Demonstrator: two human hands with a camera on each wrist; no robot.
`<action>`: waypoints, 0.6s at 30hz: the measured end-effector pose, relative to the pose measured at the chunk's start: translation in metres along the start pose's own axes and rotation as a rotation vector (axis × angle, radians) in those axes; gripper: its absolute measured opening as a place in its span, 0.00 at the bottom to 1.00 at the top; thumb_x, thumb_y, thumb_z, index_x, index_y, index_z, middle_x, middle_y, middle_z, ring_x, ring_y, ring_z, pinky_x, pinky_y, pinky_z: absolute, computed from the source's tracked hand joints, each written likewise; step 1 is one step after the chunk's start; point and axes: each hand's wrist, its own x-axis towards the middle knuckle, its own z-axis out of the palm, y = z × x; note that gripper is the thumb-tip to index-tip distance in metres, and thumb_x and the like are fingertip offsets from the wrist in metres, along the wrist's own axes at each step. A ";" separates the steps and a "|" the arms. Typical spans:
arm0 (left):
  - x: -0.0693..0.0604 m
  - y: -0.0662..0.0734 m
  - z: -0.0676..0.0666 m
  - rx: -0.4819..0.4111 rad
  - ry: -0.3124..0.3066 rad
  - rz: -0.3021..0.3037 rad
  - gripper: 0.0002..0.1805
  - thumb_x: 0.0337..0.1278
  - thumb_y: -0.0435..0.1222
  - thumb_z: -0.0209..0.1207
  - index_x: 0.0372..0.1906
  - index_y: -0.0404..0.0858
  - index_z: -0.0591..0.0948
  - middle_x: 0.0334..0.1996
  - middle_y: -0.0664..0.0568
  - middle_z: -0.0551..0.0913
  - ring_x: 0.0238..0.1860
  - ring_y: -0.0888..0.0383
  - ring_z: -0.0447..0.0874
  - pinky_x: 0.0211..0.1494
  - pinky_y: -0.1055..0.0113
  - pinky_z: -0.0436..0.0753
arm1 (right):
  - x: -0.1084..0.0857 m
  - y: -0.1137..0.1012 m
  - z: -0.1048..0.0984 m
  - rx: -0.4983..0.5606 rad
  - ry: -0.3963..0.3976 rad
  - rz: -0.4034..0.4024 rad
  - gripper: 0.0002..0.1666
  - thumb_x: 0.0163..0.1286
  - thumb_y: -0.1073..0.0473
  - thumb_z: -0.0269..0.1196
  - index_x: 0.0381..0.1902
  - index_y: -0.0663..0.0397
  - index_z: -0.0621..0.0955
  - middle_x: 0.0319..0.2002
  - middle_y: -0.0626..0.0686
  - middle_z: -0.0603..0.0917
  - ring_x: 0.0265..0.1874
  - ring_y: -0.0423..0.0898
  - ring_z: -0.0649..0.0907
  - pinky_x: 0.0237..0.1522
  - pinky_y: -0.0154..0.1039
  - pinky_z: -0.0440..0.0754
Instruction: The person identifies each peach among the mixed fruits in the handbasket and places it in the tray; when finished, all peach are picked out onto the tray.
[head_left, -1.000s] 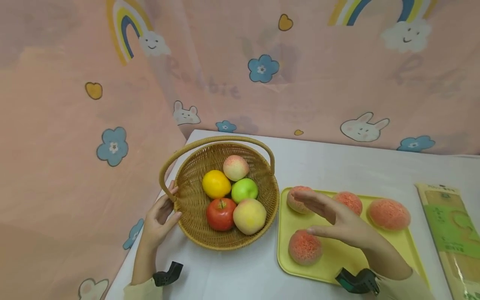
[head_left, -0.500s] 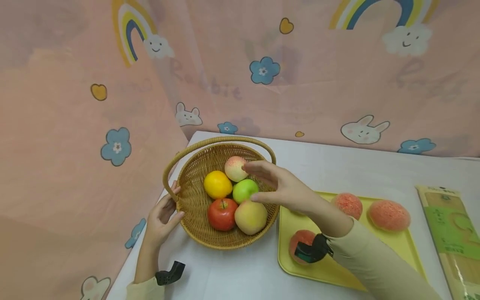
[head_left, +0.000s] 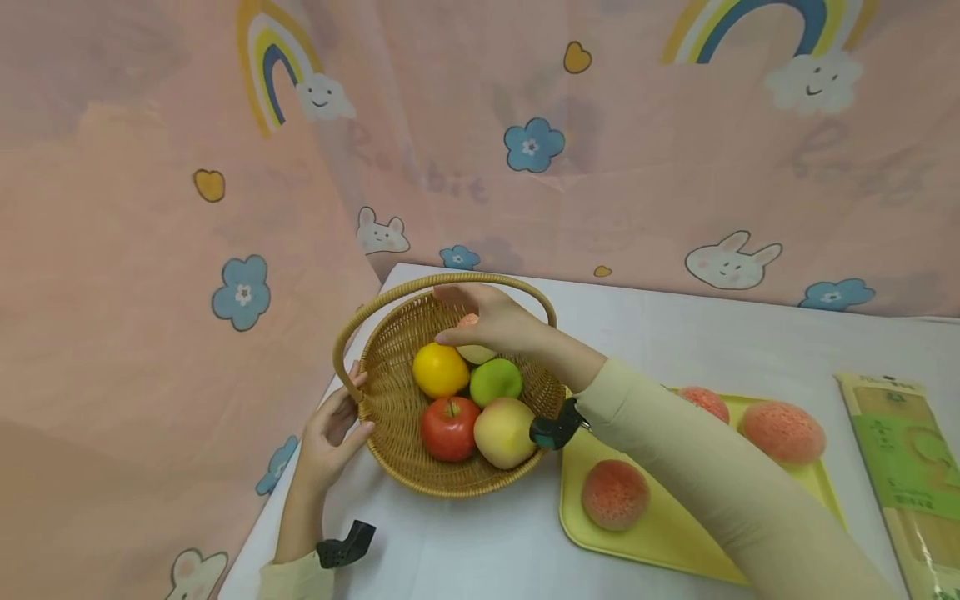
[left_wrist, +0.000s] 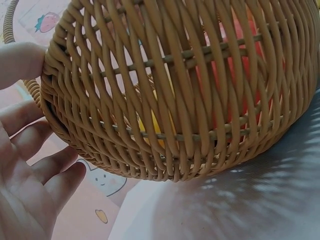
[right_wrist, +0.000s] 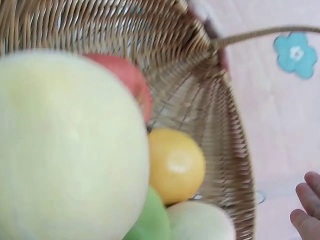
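At the wicker basket's [head_left: 390, 450] left side, my left hand [head_left: 330, 446] holds the rim near the foot of the arched handle [head_left: 390, 296]. In the left wrist view the thumb meets the rim and the fingers [left_wrist: 37, 140] lie along the outside. My right hand [head_left: 491, 321] reaches under the handle, above a small pink-and-white peach [head_left: 480, 353] that it partly covers. Its fingers are spread, with a gap to the peach in the right wrist view. Beside the peach lie a yellow round fruit [head_left: 440, 370], a green apple [head_left: 497, 381], a red apple [head_left: 451, 428] and a pale yellow fruit [head_left: 505, 432].
To the basket's right a yellow tray [head_left: 675, 546] bears rough pinkish-red fruits [head_left: 783, 432], partly hidden by my right forearm. A flat green-and-tan packet [head_left: 903, 467] lies at the far right. A patterned pink cloth [head_left: 465, 158] hangs behind the white table [head_left: 450, 550].
My right hand has moved left from over the tray into the space above the basket, to the small peach. My left hand stays at the basket's rim.
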 end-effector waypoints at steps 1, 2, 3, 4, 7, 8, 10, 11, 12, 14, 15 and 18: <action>0.000 0.000 0.000 0.001 0.002 0.002 0.32 0.50 0.15 0.54 0.64 0.18 0.62 0.71 0.30 0.50 0.71 0.59 0.59 0.68 0.72 0.66 | 0.005 0.003 0.000 0.007 -0.006 0.018 0.41 0.61 0.54 0.66 0.69 0.56 0.64 0.68 0.52 0.68 0.69 0.48 0.65 0.70 0.48 0.63; 0.000 0.000 0.000 -0.003 0.001 0.008 0.32 0.50 0.15 0.54 0.64 0.18 0.62 0.71 0.29 0.50 0.71 0.59 0.59 0.68 0.72 0.66 | 0.009 0.006 0.000 0.011 -0.012 0.034 0.41 0.61 0.54 0.66 0.69 0.56 0.64 0.69 0.52 0.67 0.69 0.49 0.65 0.69 0.48 0.64; 0.000 0.000 0.000 -0.005 0.002 0.013 0.32 0.50 0.15 0.54 0.64 0.18 0.62 0.71 0.28 0.50 0.71 0.59 0.59 0.68 0.72 0.66 | 0.012 0.009 0.000 0.015 -0.019 0.047 0.41 0.61 0.54 0.66 0.69 0.57 0.63 0.69 0.53 0.67 0.70 0.49 0.64 0.69 0.48 0.64; 0.000 -0.001 0.000 -0.009 0.003 0.018 0.32 0.49 0.15 0.54 0.64 0.18 0.62 0.71 0.29 0.50 0.71 0.59 0.60 0.68 0.71 0.67 | 0.015 0.011 0.001 0.019 -0.028 0.059 0.42 0.61 0.55 0.66 0.70 0.57 0.63 0.69 0.53 0.66 0.70 0.49 0.64 0.69 0.48 0.65; -0.002 -0.003 0.000 -0.016 0.004 0.026 0.32 0.49 0.14 0.54 0.64 0.17 0.62 0.71 0.27 0.50 0.71 0.59 0.59 0.68 0.71 0.66 | 0.021 0.022 0.002 0.009 -0.046 0.077 0.42 0.62 0.55 0.66 0.70 0.57 0.61 0.70 0.55 0.65 0.69 0.50 0.64 0.68 0.47 0.66; -0.003 -0.003 0.000 -0.017 0.003 0.026 0.32 0.49 0.14 0.53 0.64 0.17 0.61 0.71 0.27 0.50 0.71 0.59 0.59 0.68 0.71 0.66 | 0.022 0.025 0.002 0.005 -0.047 0.086 0.42 0.62 0.55 0.66 0.70 0.57 0.61 0.70 0.55 0.65 0.69 0.51 0.66 0.68 0.47 0.66; -0.004 -0.004 -0.001 -0.012 0.005 0.023 0.32 0.49 0.14 0.53 0.64 0.17 0.62 0.70 0.27 0.51 0.71 0.58 0.60 0.67 0.71 0.67 | 0.023 0.031 0.002 -0.004 -0.045 0.110 0.42 0.61 0.56 0.66 0.70 0.57 0.62 0.70 0.55 0.65 0.68 0.51 0.66 0.69 0.47 0.65; -0.005 -0.005 -0.001 -0.003 0.009 0.021 0.32 0.49 0.15 0.54 0.64 0.18 0.62 0.69 0.26 0.53 0.70 0.58 0.61 0.67 0.71 0.67 | 0.023 0.033 0.002 -0.007 -0.045 0.122 0.42 0.61 0.56 0.66 0.70 0.57 0.62 0.70 0.55 0.65 0.68 0.52 0.67 0.69 0.47 0.65; -0.005 -0.005 -0.001 0.006 0.012 0.016 0.32 0.49 0.15 0.54 0.64 0.18 0.62 0.69 0.26 0.54 0.70 0.58 0.62 0.67 0.72 0.67 | 0.023 0.035 0.002 -0.007 -0.044 0.125 0.43 0.61 0.56 0.66 0.70 0.58 0.62 0.70 0.55 0.65 0.68 0.52 0.66 0.69 0.48 0.65; -0.004 -0.006 -0.001 0.028 0.020 0.013 0.32 0.49 0.15 0.55 0.64 0.19 0.63 0.67 0.25 0.57 0.69 0.59 0.64 0.66 0.72 0.68 | 0.023 0.039 0.002 -0.002 -0.041 0.131 0.43 0.60 0.57 0.66 0.70 0.59 0.61 0.70 0.56 0.65 0.69 0.53 0.65 0.69 0.48 0.64; -0.004 -0.006 -0.001 0.040 0.024 0.013 0.32 0.49 0.15 0.55 0.64 0.20 0.63 0.67 0.25 0.59 0.68 0.59 0.65 0.66 0.73 0.68 | 0.024 0.040 0.002 0.000 -0.039 0.131 0.43 0.60 0.57 0.66 0.70 0.60 0.61 0.70 0.57 0.65 0.70 0.53 0.64 0.70 0.49 0.63; -0.002 -0.006 -0.002 0.041 0.019 0.012 0.32 0.50 0.16 0.55 0.64 0.20 0.63 0.69 0.28 0.57 0.69 0.60 0.63 0.66 0.73 0.68 | 0.025 0.043 0.002 -0.003 -0.029 0.143 0.44 0.59 0.57 0.66 0.70 0.61 0.61 0.70 0.59 0.64 0.70 0.55 0.63 0.69 0.50 0.63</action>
